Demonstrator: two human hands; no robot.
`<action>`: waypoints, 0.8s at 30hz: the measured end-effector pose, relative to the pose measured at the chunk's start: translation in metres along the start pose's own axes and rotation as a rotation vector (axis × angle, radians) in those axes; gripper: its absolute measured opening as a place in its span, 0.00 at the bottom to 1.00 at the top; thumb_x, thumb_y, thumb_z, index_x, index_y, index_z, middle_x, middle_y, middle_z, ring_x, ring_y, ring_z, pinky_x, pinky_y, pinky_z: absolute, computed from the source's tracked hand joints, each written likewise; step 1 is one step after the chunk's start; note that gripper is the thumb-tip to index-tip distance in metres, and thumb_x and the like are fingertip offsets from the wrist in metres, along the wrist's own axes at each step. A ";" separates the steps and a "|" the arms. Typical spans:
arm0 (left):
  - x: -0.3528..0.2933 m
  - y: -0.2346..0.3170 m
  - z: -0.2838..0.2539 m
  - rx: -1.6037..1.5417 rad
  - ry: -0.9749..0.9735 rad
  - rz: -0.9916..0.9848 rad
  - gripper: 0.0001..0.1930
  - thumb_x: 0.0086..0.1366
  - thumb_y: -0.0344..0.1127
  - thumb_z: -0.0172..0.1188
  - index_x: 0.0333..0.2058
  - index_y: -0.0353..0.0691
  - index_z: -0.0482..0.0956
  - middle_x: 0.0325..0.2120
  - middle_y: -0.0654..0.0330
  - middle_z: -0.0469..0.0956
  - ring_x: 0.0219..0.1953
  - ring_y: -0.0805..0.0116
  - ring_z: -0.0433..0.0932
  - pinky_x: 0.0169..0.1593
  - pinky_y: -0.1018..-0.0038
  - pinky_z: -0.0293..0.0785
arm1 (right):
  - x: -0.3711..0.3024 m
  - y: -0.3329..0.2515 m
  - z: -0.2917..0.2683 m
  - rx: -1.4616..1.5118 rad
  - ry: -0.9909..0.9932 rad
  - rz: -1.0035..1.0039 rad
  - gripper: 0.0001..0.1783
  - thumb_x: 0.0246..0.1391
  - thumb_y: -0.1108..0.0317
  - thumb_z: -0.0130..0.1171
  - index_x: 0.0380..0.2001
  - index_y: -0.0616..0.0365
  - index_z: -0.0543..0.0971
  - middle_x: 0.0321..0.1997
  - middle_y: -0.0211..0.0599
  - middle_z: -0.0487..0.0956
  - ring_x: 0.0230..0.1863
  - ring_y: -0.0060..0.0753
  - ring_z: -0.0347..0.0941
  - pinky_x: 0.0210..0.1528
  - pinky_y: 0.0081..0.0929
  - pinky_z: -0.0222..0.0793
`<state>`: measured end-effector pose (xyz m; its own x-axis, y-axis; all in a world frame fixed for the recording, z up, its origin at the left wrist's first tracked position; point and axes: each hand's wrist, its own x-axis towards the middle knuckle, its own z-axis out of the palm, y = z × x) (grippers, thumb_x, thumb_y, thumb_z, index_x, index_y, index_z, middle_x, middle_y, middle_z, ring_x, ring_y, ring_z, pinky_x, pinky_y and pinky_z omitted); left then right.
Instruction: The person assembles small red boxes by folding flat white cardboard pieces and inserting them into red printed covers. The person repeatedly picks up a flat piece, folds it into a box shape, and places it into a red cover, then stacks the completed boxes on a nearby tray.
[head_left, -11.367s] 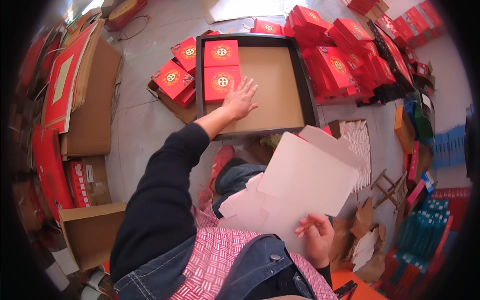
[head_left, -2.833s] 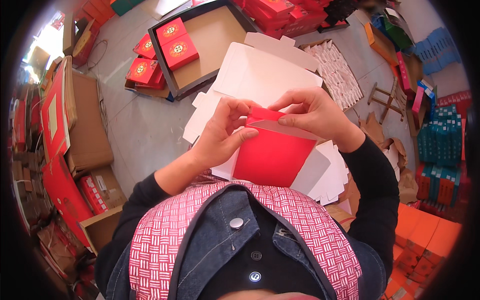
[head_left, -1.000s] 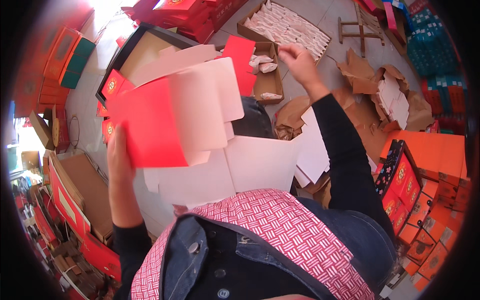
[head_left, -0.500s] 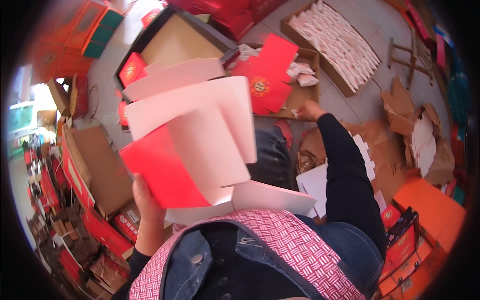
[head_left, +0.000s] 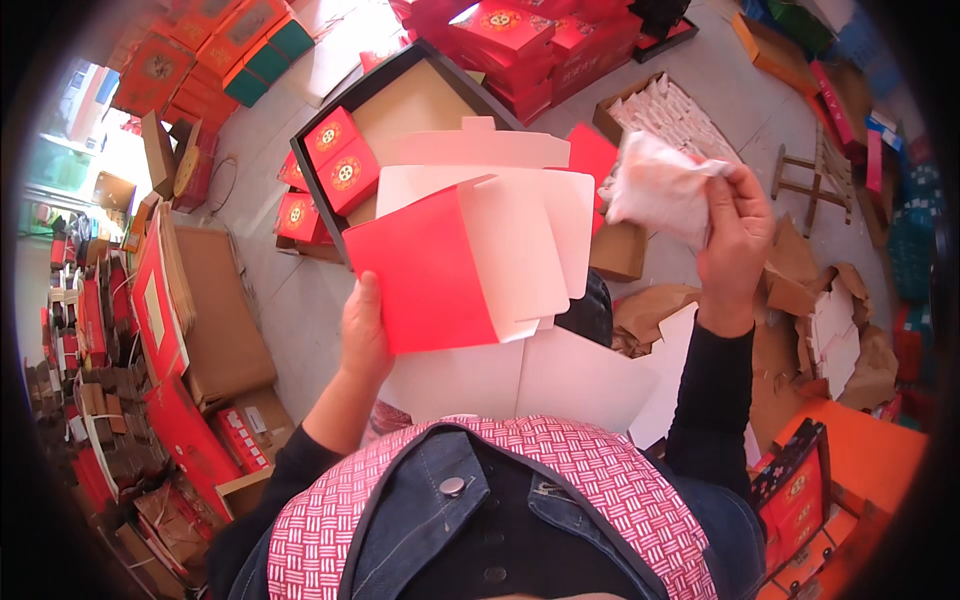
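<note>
My left hand [head_left: 366,335] grips the side of a red cardboard box [head_left: 425,270], thumb on its outer face. The box is partly folded; its white inner flaps stand open toward the far side and the right. To the right, my right hand [head_left: 738,240] pinches a small white packet [head_left: 660,190] with faint orange-pink marks by its edge. The packet is in the air, apart from the box. Behind it, a red sheet of card [head_left: 595,150] and a shallow brown carton [head_left: 620,250] are partly hidden. White card [head_left: 455,380] lies below the box, near my apron.
Beyond the box stands a large black-edged tray [head_left: 325,215] holding small red boxes [head_left: 353,172]. A carton of packets [head_left: 680,115] is at the far right, near a wooden stool [head_left: 815,180]. Brown paper [head_left: 780,350] lies at right. Red boxes [head_left: 510,45] are piled far off.
My right hand has risen from the brown carton, bringing a white packet up beside the box. The red box in my left hand has turned and shifted right.
</note>
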<state>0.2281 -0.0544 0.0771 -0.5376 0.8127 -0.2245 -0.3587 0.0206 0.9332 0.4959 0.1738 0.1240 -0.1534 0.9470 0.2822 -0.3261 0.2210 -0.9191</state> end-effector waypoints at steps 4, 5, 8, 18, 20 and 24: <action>-0.007 0.001 0.010 -0.144 -0.028 -0.003 0.29 0.69 0.56 0.44 0.52 0.33 0.67 0.43 0.58 0.76 0.42 0.70 0.77 0.47 0.73 0.74 | -0.033 -0.052 0.068 -0.449 -0.316 0.018 0.06 0.61 0.74 0.51 0.35 0.64 0.77 0.32 0.29 0.78 0.35 0.14 0.72 0.38 0.13 0.67; -0.012 0.002 0.015 -0.199 -0.008 -0.008 0.29 0.69 0.56 0.45 0.52 0.34 0.67 0.43 0.59 0.76 0.41 0.70 0.77 0.47 0.72 0.74 | -0.041 -0.049 0.083 -0.421 -0.354 0.033 0.07 0.61 0.73 0.51 0.35 0.65 0.77 0.32 0.29 0.78 0.34 0.14 0.72 0.37 0.13 0.68; -0.026 -0.005 0.011 -0.357 -0.044 -0.002 0.29 0.69 0.56 0.44 0.55 0.35 0.64 0.46 0.59 0.74 0.45 0.69 0.75 0.49 0.71 0.72 | -0.061 -0.050 0.109 -0.434 -0.222 -0.219 0.09 0.60 0.72 0.53 0.41 0.66 0.74 0.42 0.35 0.75 0.40 0.21 0.72 0.43 0.19 0.69; -0.081 -0.046 -0.016 -0.462 -0.287 0.169 0.31 0.69 0.50 0.48 0.63 0.38 0.54 0.60 0.53 0.61 0.58 0.62 0.66 0.59 0.65 0.64 | -0.179 -0.014 0.117 -0.210 -0.189 0.037 0.37 0.57 0.67 0.59 0.64 0.64 0.52 0.58 0.44 0.67 0.57 0.31 0.65 0.59 0.27 0.60; -0.073 -0.022 -0.030 -0.581 -0.258 0.211 0.30 0.70 0.45 0.49 0.65 0.38 0.51 0.62 0.52 0.58 0.59 0.64 0.64 0.58 0.65 0.65 | -0.178 -0.021 0.115 -0.160 -0.194 0.051 0.37 0.58 0.65 0.58 0.64 0.64 0.52 0.57 0.45 0.67 0.56 0.32 0.66 0.58 0.26 0.61; -0.072 -0.001 -0.038 -0.078 -0.406 0.240 0.25 0.70 0.33 0.49 0.63 0.38 0.57 0.46 0.55 0.74 0.49 0.70 0.73 0.51 0.77 0.69 | -0.207 -0.006 0.090 -0.431 -0.356 0.034 0.30 0.60 0.64 0.55 0.61 0.64 0.59 0.56 0.46 0.69 0.55 0.33 0.67 0.57 0.26 0.62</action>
<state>0.2385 -0.1350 0.0823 -0.2767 0.9511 0.1371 -0.3255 -0.2270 0.9179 0.4456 -0.0446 0.0961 -0.4872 0.8345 0.2574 0.0834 0.3378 -0.9375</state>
